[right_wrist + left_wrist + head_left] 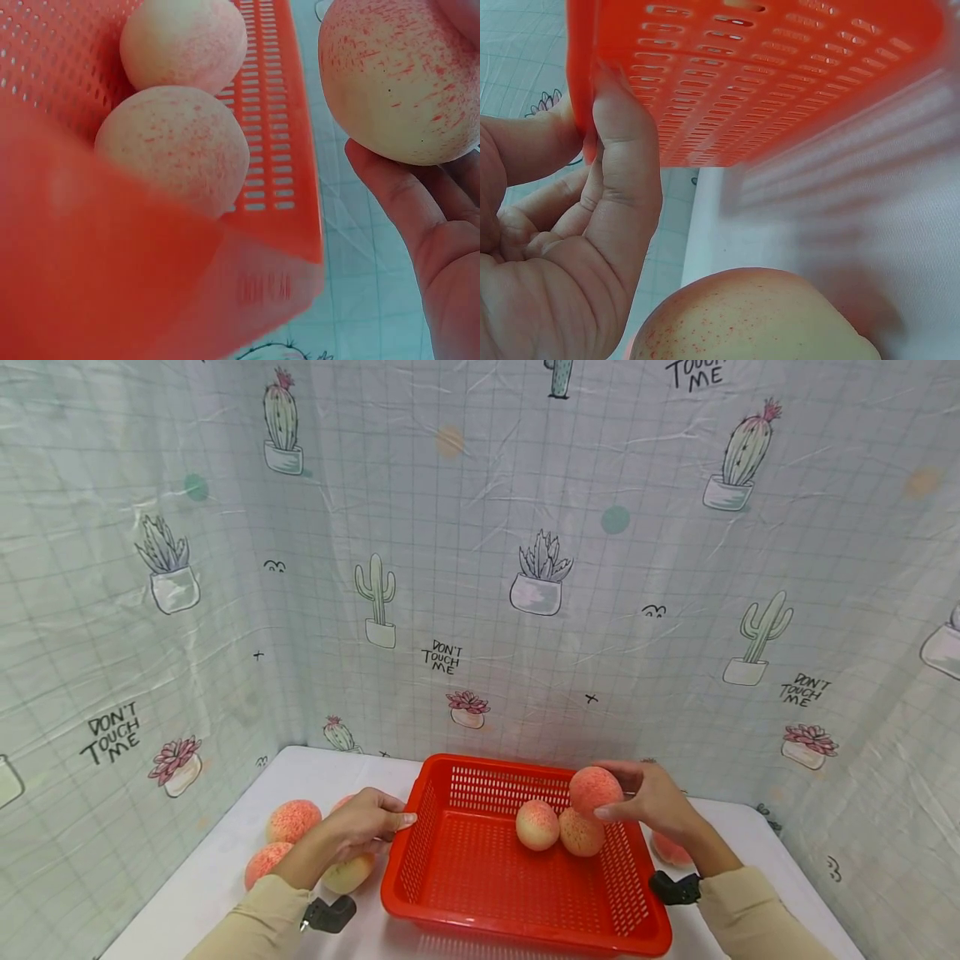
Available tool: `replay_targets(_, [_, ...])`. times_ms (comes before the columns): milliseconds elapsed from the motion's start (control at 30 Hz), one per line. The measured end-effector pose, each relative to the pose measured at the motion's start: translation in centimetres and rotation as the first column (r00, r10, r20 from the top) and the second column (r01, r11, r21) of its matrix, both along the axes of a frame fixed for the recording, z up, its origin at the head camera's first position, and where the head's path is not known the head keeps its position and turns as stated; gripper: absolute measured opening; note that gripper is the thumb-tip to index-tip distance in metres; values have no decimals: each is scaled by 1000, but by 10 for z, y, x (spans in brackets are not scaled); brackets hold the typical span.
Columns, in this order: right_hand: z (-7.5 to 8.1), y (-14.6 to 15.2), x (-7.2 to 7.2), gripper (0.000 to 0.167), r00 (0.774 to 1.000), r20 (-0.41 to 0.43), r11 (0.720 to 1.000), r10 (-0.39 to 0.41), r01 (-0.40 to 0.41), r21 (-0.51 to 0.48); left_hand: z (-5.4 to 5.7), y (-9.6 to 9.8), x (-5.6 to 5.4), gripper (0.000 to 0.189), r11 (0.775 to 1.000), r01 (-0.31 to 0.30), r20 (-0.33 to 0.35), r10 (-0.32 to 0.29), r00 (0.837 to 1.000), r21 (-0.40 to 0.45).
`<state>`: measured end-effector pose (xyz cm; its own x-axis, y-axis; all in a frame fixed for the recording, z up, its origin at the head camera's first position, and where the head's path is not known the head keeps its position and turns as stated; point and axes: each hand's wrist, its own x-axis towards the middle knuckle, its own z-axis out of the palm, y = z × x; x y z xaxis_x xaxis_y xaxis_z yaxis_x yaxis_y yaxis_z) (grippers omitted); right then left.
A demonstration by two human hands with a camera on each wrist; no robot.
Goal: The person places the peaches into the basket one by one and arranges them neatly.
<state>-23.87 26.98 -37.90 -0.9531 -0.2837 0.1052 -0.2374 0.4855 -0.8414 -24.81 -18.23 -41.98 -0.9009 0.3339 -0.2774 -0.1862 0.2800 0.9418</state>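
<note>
Cactus pictures dot the pale cloth walls point(465, 568) around a white table point(187, 906). On the left, a few loose peaches point(295, 821) sit on the table near the left hand point(367, 822). That hand pinches the left rim of a red basket point(480, 881). Inside, toward the back right, two peaches point(537, 825) lie close together. Next, the right hand point(652, 797) holds a pink peach point(596, 790) up by the basket's back right corner. Farther right, one more peach point(671, 850) peeks out beside the basket, partly hidden.
</note>
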Motion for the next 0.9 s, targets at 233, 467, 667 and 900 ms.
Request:
replay_targets(233, [-2, -10, -4, 69, 1000, -13, 1000, 28, -28, 12, 0, -2, 0, 37, 1000, 4, 2, -4, 1000, 5])
replay_targets(467, [1, -23, -6, 69, 1000, 8, 1000, 12, -13, 27, 0, -1, 0, 36, 1000, 20, -8, -20, 1000, 12])
replay_targets(667, [1, -34, -10, 64, 998, -18, 997, 60, -59, 39, 0, -1, -1, 35, 1000, 10, -6, -10, 1000, -3])
replay_targets(900, [-2, -47, -17, 64, 993, -52, 994, 107, -106, 24, -1, 0, -2, 35, 1000, 15, -7, -15, 1000, 4])
